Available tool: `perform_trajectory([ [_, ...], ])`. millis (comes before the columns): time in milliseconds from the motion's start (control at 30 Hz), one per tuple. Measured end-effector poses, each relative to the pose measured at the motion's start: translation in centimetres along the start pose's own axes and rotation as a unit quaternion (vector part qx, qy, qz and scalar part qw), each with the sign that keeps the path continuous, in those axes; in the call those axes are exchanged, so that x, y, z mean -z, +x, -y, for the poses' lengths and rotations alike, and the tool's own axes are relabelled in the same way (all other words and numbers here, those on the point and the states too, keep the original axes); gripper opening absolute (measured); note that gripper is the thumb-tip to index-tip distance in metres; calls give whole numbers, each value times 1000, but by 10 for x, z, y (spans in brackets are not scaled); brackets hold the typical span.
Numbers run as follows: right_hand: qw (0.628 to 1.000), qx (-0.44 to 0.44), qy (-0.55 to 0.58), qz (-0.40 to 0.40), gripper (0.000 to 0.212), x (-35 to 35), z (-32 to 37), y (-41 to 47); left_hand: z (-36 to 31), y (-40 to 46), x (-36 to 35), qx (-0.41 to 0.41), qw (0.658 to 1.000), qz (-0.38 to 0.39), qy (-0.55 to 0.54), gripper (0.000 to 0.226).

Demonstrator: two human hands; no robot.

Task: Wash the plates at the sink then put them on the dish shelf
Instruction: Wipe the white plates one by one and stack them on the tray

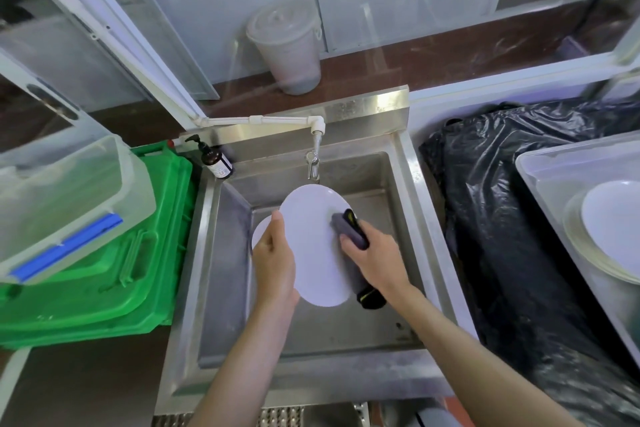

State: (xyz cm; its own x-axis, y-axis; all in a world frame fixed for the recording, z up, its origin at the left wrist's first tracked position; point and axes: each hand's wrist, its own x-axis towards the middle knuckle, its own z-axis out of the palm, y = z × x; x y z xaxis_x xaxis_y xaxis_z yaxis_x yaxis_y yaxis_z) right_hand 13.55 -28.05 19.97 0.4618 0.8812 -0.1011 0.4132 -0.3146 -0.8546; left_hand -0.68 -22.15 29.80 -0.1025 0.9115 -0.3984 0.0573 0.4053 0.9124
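Over the steel sink (403, 204) I hold a white plate (313, 246) tilted on edge. My left hand (275, 262) grips its left rim with the thumb on the face. My right hand (375, 253) presses a grey sponge (348, 227) against the plate's right side. A second white plate (259, 230) lies in the basin behind my left hand, mostly hidden. A dark object with yellow marks (370, 298) sits in the basin under my right wrist. More white plates (609, 229) are stacked in a clear tub (540, 170) at the right edge.
The tap (313, 163) hangs over the basin's back. A dark pump soap bottle (214, 159) stands at the sink's back left corner. A green crate (138, 274) with a clear lidded box (69, 198) on it sits left. Black plastic sheeting (502, 218) covers the right side.
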Motion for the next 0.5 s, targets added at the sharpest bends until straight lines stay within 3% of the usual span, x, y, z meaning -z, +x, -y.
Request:
perform_trajectory([
  [167,995,-20,66,-73,13,-7,37,13,10,-19,-6,-27,998,26,48,47],
  [267,993,74,91,-34,21,-18,66,-5,9,-21,-6,-36,997,34,52,36],
  [367,989,141,53,-5,15,-19,67,-9,8,-19,1,-9,999,36,38,36],
  [500,994,12,83,-70,10,-8,47,7,7,-29,4,-9,997,41,72,56],
])
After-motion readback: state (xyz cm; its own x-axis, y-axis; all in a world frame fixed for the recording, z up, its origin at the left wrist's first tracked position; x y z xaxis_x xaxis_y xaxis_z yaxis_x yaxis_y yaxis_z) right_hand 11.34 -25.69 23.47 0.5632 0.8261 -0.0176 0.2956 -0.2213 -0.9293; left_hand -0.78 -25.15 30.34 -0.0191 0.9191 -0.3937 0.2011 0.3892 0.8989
